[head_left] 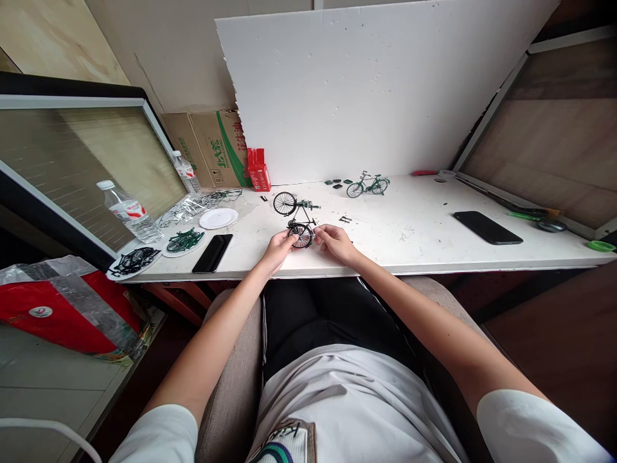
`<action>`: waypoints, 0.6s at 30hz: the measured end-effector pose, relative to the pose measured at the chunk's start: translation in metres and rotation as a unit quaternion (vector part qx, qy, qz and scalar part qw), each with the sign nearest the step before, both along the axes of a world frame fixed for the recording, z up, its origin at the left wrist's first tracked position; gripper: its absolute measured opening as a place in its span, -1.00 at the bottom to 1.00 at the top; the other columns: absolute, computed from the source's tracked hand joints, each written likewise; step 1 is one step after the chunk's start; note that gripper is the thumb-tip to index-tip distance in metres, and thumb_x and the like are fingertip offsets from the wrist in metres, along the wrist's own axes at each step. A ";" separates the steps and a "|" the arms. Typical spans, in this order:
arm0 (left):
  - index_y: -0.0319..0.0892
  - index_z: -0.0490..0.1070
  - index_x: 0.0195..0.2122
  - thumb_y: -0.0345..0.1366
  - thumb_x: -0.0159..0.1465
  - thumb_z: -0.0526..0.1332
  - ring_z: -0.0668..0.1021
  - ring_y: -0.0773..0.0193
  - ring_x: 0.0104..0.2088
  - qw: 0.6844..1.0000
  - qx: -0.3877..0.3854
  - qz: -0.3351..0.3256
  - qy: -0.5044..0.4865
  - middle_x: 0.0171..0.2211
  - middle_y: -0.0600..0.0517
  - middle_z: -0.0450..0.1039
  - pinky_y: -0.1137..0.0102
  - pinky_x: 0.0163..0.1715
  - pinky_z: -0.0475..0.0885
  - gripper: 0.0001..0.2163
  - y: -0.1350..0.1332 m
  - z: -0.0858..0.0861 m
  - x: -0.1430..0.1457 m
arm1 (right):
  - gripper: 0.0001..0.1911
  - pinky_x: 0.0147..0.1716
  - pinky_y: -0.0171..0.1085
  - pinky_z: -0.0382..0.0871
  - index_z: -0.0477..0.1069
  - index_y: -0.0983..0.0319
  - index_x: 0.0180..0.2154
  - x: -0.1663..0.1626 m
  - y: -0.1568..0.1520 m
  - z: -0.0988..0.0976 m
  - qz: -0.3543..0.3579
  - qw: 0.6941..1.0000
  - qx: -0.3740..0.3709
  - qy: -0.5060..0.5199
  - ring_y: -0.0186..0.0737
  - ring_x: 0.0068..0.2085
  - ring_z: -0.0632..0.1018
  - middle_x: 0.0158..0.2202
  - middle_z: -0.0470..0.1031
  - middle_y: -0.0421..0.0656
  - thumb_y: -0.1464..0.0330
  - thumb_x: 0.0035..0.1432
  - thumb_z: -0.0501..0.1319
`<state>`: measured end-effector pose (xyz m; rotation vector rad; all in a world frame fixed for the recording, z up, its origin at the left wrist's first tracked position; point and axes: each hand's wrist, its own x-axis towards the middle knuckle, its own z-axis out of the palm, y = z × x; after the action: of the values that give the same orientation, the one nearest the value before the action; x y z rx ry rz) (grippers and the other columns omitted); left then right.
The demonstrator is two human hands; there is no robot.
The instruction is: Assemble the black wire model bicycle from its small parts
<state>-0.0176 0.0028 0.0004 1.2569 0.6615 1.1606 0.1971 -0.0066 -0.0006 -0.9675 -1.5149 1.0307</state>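
A big white foam board (385, 90) backs the scene, and below it runs the white table (414, 238) where everything sits. A cardboard box (212, 148) is tucked into the far-left corner, with a water bottle (130, 215) on the left edge. A dark phone (486, 227) lies well off to the right and a second phone (213, 253) near the left.

Then come three plates: one heaped with black parts (134, 262), one with green parts (184, 241), and a bare white plate (218, 218). At the back stands a green bicycle (367, 185), which looks fully built.

Front and centre is the black model bicycle (295, 215), its far wheel (284, 203) on and the frame joined up. The left hand (279, 247) and right hand (337, 243) close in from either side on the near wheel (301, 235). Both grips are pressed together, fingertips pinching it, though at this size it is hard to say whether they have the rim or the hub.

My read is that it is well underway, with both wheels and the frame in place. Small loose bits (345, 220) beside the hands and those loaded plates suggest plenty remains to fit.
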 end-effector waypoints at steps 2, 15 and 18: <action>-0.24 0.61 -0.11 -0.09 0.20 0.49 0.66 0.02 -0.05 1.000 -0.003 0.002 -0.004 -0.09 -0.15 0.67 0.16 0.02 0.51 -0.64 0.001 -0.001 0.000 | -0.43 -0.36 -0.24 0.44 0.53 0.18 -0.26 0.001 0.001 -0.001 0.002 1.000 -0.001 0.002 -0.23 -0.37 0.48 -0.35 0.53 -0.16 -0.21 0.23 0.32; -0.24 0.60 -0.14 -0.10 0.20 0.49 0.66 0.01 -0.05 1.000 -0.006 0.001 -0.005 -0.12 -0.15 0.67 0.14 0.04 0.50 -0.65 0.002 -0.001 0.000 | -0.44 -0.34 -0.24 0.42 0.52 0.20 -0.28 0.000 -0.001 0.000 0.013 1.000 0.002 0.003 -0.27 -0.40 0.46 -0.37 0.52 -0.17 -0.19 0.25 0.32; -0.25 0.60 -0.14 -0.10 0.19 0.50 0.66 0.00 -0.04 1.000 -0.005 0.000 -0.006 -0.12 -0.16 0.67 0.14 0.02 0.50 -0.65 0.002 -0.001 0.000 | -0.43 -0.35 -0.24 0.42 0.52 0.20 -0.28 0.000 -0.001 0.000 0.011 1.000 -0.001 0.002 -0.27 -0.40 0.46 -0.37 0.52 -0.17 -0.20 0.24 0.32</action>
<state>-0.0178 0.0050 -0.0007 1.2409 0.6579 1.1625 0.1971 -0.0074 -0.0001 -0.9514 -1.5248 1.0496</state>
